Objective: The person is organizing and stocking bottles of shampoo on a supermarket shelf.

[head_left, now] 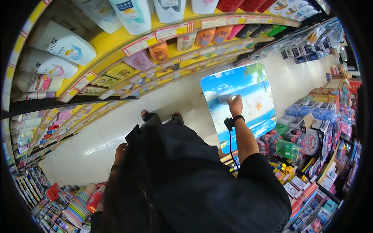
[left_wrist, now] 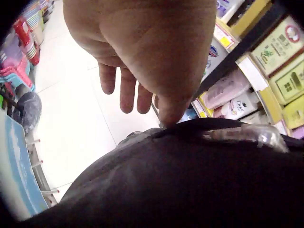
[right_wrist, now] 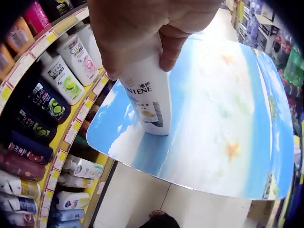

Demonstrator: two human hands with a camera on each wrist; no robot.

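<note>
- Right wrist view: the right hand grips one white Pantene bottle round its upper part, with thumb and fingers curled about it.
- The bottle is upright, its base down at the beach-print table. I cannot tell whether it rests there or hangs just above.
- The bottle is near the table's edge at 9 o'clock. From the bottle toward 3 o'clock the tabletop lies bare, with two printed starfish.
- That 9 o'clock edge runs just beside the front of the yellow shelves, leaving only a narrow gap.
- In the head view there is one table, at 1 o'clock from the person's two sandalled feet.
- The white tile floor runs open between the shelves at 10 o'clock and the stacked drink packs at 3 o'clock.
- The left hand hangs at the side with its fingers straight and loose, holding nothing. Its thumb tip is at the edge of the dark garment.
</note>
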